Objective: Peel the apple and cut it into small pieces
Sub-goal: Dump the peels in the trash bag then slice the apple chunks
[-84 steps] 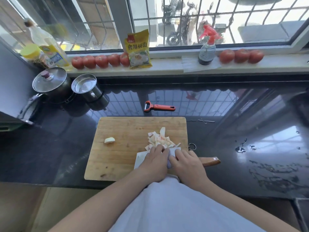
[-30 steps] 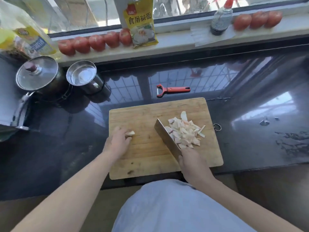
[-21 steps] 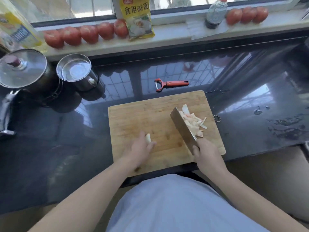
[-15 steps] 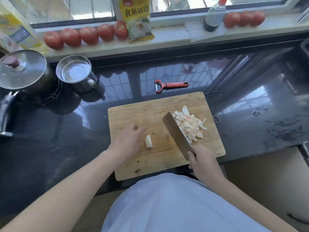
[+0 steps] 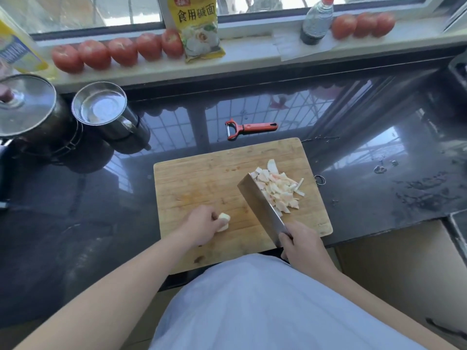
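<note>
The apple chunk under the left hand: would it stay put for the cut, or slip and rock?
The apple chunk looks peeled and moist, so probably slippery. Its rounded shape suggests it could rock on the cutting board. It is small, likely light, so the left hand gripping it should steady it.

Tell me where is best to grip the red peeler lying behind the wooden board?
Grip the red peeler by its long straight handle, probably from above: it lies flat on the dark counter, handle pointing right, blade head at the left end.
</note>
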Demonstrator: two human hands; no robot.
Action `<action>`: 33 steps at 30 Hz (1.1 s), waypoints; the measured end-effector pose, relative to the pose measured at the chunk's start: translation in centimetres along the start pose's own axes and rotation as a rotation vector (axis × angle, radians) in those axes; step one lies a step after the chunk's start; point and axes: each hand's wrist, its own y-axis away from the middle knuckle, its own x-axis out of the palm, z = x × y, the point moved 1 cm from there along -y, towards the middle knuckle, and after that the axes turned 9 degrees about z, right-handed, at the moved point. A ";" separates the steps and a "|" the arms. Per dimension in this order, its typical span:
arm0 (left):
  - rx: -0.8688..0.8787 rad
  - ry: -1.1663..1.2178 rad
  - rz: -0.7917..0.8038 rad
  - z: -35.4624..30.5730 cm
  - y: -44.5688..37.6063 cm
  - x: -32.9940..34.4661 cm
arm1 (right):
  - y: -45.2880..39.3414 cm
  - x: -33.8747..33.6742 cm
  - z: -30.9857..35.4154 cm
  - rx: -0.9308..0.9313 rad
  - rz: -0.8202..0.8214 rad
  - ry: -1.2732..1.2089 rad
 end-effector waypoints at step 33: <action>-0.182 0.611 -0.347 -3.1 1.3 5.7 | 0.5 1.3 0.2 -0.103 0.104 0.383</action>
